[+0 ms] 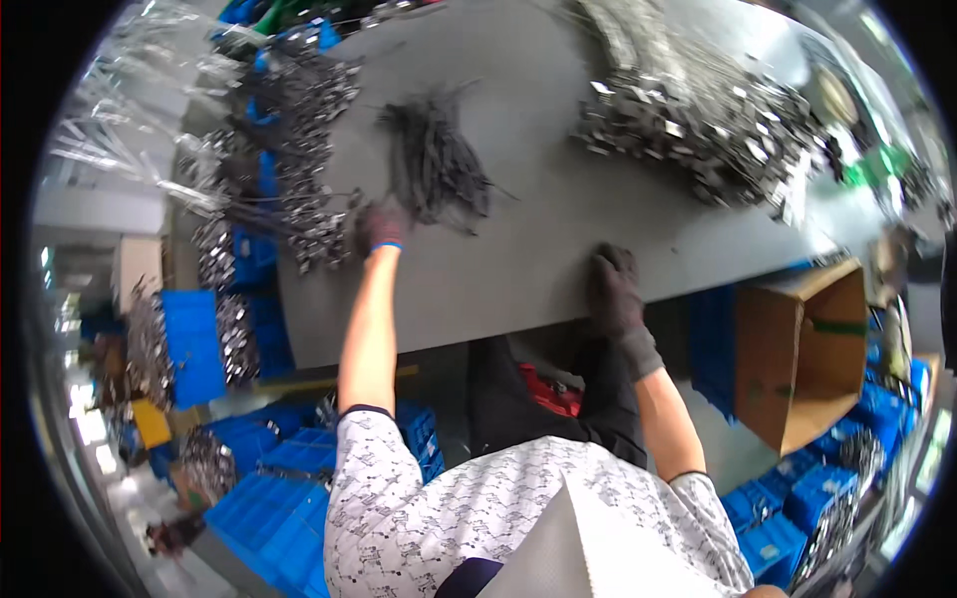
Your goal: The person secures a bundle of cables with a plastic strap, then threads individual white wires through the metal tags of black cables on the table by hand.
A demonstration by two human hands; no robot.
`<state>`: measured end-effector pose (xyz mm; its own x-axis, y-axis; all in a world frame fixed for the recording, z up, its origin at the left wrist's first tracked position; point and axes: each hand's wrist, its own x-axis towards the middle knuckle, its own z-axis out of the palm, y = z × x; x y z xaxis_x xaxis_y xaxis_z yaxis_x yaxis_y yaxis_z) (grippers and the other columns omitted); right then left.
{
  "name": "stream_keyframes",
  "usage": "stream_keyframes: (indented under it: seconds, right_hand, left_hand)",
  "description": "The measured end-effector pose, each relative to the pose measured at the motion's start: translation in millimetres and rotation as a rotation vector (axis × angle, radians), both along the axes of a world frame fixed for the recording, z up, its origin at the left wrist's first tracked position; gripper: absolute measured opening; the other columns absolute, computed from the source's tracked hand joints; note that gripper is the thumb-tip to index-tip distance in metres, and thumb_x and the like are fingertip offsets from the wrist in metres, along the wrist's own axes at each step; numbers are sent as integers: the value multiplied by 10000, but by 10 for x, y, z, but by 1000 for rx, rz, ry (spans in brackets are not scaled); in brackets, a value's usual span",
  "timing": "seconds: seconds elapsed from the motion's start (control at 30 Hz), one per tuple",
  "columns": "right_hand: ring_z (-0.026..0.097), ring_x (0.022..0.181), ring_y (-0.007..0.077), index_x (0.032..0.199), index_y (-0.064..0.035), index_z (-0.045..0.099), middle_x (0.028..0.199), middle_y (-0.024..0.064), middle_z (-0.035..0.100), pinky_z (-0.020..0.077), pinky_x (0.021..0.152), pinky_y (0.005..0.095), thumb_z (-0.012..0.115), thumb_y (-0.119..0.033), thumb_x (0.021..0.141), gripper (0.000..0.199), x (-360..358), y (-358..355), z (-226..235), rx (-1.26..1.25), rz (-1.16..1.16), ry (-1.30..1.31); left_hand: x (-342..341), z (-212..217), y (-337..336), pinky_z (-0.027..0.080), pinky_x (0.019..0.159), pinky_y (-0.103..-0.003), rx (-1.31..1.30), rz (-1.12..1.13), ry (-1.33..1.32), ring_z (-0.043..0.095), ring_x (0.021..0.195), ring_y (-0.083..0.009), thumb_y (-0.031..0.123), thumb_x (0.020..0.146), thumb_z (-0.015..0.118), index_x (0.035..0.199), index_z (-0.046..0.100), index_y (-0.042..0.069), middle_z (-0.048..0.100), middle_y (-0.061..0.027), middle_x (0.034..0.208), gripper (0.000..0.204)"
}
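- Now my left hand (379,225), gloved, touches the black cable ties (435,164); fingers state I cannot tell.
- Right hand (618,289) lies at the near edge of the surface (538,259), fingers pressed together.

A broad grey table (558,189) with a matte top carries everything here, its near edge running from lower left up toward the right. Near the middle, a little toward the left edge, lies a loose bundle of thin dark ties or wires (436,164), strands splaying out at both ends. Along the left edge a heap of small shiny metal clips (304,149) stretches from the far corner down toward the near edge. Across the far right part spreads a bigger pile of similar bright metal parts (698,125), reaching close to the right edge. The near middle stretch of the top is bare grey.
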<state>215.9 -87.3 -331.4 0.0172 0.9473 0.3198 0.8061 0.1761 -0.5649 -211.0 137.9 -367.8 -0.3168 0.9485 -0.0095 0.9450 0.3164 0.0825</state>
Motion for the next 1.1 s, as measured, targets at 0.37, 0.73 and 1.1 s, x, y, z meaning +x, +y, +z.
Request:
stream_keyframes:
  seconds: [0.37,0.73,1.1]
  right_hand:
    - [473,1295,420,1209,-72,623,1359,196,530,367,1122,485,669,-235,765,475,-202,-127,123,-181,-51,-109]
    - [542,1250,399,1285,-61,597,1374,192,555,447,1069,435,722,-299,773,578,-154,-178,434,-451,135,-73]
    - [680,1041,285,1346,-88,577,1064,96,640,575,706,534,735,-327,869,556,464,1577,218,-312,-333,1250]
  left_hand:
    - [199,-752,-724,534,757,-521,89,-90,-346,684,904,-453,231,863,626,979,698,13,704,-257,970,257]
    - [1179,-145,-2257,507,761,-492,622,-45,-662,636,879,-404,221,943,604,975,596,35,638,-203,922,189]
    - [1413,-194,-2232,530,736,-451,592,-80,-386,661,879,-377,255,986,581,1086,631,56,663,-175,967,228]
